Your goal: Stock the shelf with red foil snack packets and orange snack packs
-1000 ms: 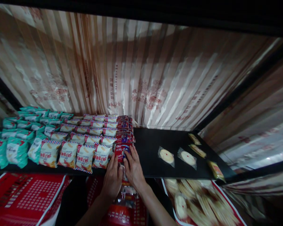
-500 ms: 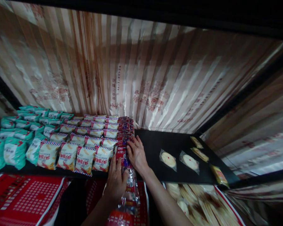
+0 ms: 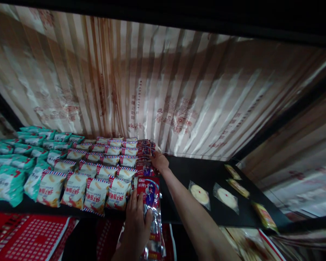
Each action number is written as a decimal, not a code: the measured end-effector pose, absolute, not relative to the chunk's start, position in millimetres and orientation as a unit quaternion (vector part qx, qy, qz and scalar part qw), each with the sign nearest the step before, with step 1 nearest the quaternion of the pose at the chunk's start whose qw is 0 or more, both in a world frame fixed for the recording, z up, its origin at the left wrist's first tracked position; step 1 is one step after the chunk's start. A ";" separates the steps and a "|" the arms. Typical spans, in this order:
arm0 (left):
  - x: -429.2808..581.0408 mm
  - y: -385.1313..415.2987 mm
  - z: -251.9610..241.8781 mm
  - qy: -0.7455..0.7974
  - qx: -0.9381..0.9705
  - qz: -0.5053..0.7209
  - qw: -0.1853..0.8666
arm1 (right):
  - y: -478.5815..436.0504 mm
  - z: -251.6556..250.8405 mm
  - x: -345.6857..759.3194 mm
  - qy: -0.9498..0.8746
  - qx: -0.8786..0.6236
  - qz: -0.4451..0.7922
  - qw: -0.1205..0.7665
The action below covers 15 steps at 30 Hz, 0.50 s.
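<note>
head | left fingers [image 3: 135, 199]: spread, on red packet [image 3: 149, 188] | right fingers [image 3: 154, 156]: curled, grip unclear

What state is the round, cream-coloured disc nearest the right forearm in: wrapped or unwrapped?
Wrapped: a clear plastic wrapper shows around the cream-coloured disc.

Red packets [image 3: 152, 195] | glossy, purple figure | overlapping row | black shelf [image 3: 214, 170]

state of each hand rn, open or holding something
Left hand: touching the front red packet; grip can't be told.
Right hand: partly curled beside the rear red packets; any hold can't be told.
</note>
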State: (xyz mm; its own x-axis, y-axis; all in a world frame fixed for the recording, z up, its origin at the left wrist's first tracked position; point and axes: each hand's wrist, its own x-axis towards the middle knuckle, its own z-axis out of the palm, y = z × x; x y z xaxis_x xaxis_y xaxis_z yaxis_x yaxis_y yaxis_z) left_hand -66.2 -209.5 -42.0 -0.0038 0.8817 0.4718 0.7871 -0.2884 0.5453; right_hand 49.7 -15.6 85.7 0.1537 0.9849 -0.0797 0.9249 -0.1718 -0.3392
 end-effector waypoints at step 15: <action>-60.2 -212.0 -35.5 0.571 0.717 0.400 -0.020 | -2.2 65.1 65.4 -0.633 -0.743 0.163 0.147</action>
